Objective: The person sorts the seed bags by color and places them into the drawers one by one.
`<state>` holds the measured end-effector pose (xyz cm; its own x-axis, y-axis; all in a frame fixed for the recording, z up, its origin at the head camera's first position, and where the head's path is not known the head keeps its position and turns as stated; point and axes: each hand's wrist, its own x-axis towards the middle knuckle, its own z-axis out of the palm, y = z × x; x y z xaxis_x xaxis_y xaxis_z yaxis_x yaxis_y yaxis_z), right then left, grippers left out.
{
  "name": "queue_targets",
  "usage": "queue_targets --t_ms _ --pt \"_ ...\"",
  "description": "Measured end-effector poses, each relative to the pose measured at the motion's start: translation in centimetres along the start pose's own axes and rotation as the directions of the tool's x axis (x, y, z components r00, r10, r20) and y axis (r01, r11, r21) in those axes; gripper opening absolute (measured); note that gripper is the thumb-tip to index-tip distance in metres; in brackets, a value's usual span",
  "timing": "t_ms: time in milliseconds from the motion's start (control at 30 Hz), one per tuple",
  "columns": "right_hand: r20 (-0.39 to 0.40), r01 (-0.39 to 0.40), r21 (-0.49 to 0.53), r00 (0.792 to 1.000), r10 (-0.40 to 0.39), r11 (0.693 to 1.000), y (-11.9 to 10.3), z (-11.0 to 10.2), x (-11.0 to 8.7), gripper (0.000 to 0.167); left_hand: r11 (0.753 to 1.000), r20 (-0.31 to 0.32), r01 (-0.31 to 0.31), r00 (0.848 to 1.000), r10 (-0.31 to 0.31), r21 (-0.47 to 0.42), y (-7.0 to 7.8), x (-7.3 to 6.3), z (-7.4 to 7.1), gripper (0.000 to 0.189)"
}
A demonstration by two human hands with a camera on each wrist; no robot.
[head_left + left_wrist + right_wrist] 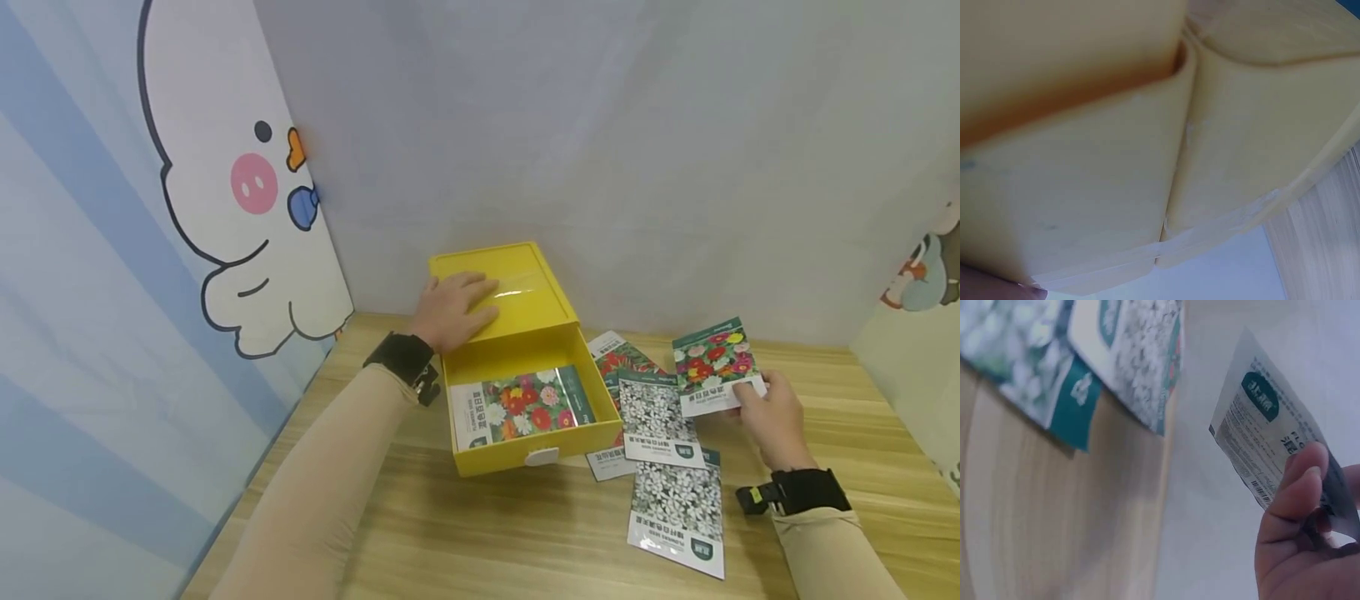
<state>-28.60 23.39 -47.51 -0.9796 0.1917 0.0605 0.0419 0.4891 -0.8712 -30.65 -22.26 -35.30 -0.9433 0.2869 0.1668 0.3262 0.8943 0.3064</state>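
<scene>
In the head view a yellow drawer box [536,287] stands against the back wall, its drawer [517,454] pulled out toward the front. My left hand [450,312] rests on the box top with its fingers extended. A seed packet with red and white flowers [528,404] lies inside the drawer. On the right, my right hand [776,421] pinches another seed packet with mixed flowers [712,367] by its lower corner, held above the table. The right wrist view shows the printed back of this held seed packet [1266,419], with the thumb pressed on it.
Right of the drawer, white-flower seed packets [660,417] [678,504] lie overlapping on the wooden table [450,542]. Red-flower packets [618,354] stick out partly hidden beneath them. A grey cloth wall [600,167] closes the back, and a cartoon-printed curtain [90,333] the left.
</scene>
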Motion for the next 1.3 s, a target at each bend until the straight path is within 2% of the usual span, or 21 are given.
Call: queue_targets --t_ms 233,500,733,1033,1167,1300 --pt "-0.021 0.085 0.07 0.996 -0.084 0.994 -1.6 -0.3 -0.7 0.045 1.0 -0.011 -0.003 1.0 0.003 0.008 0.0 0.0 0.0 0.057" --pt "-0.021 0.117 0.141 0.993 -0.115 0.983 -3.7 -0.2 -1.9 0.044 1.0 -0.008 -0.003 1.0 0.003 0.0 0.0 0.0 0.1 0.057" --pt "-0.016 0.169 0.215 0.985 -0.17 0.962 -5.6 -0.1 -3.1 0.035 1.0 -0.005 0.004 1.0 -0.004 -0.009 0.1 -0.1 0.0 0.057" --pt "0.009 0.242 0.29 0.967 -0.255 0.926 -7.3 -0.1 -4.5 0.044 1.0 -0.005 0.006 1.0 -0.006 -0.012 0.0 -0.1 0.1 0.057" --pt "0.025 0.261 0.328 0.958 -0.285 0.908 -8.1 -0.2 -5.2 0.053 1.0 -0.006 0.005 1.0 -0.005 -0.012 0.0 0.0 0.1 0.057" --pt "0.041 0.269 0.401 0.95 -0.31 0.876 -8.8 -0.3 -5.7 0.057 1.0 -0.004 0.004 1.0 -0.004 -0.015 0.0 0.0 0.1 0.057"
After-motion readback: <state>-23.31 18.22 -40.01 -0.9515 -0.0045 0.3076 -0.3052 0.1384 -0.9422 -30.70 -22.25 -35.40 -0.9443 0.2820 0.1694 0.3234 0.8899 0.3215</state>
